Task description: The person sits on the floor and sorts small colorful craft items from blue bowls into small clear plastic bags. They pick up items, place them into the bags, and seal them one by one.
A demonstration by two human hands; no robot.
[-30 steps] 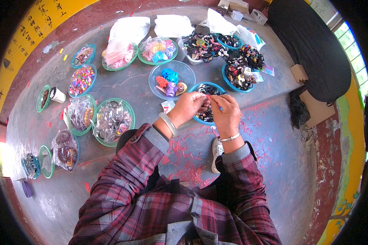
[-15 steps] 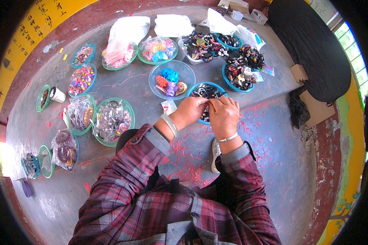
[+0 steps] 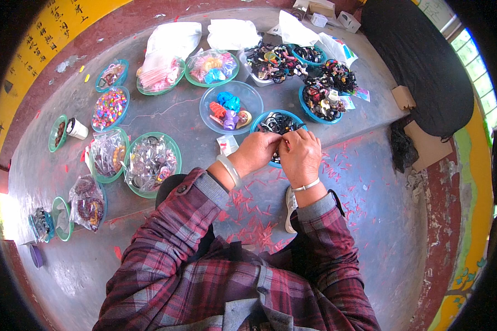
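Observation:
My left hand [image 3: 258, 151] and my right hand [image 3: 300, 154] meet fingertip to fingertip over the near rim of a blue bowl [image 3: 266, 118] filled with dark hair ties. Both pinch one small item between them, and the fingers hide most of it. A pale bangle circles my left wrist and a thin white band my right. Just beyond the hands, a clear bowl [image 3: 248, 94] holds colourful clips. A small white and red packet [image 3: 226, 144] lies on the grey step by my left wrist.
Several more bowls and bags of hair accessories and beads spread across the step: green-rimmed bowls [image 3: 171, 144] to the left, blue ones [image 3: 306, 107] at the back right. White plastic bags [image 3: 174, 38] lie behind them. Red scraps [image 3: 248, 220] litter the floor. A black cloth [image 3: 419, 60] lies at right.
My left hand's fingers have come out of the blue bowl and closed in against my right hand's fingertips. Both hands have drawn slightly nearer to me.

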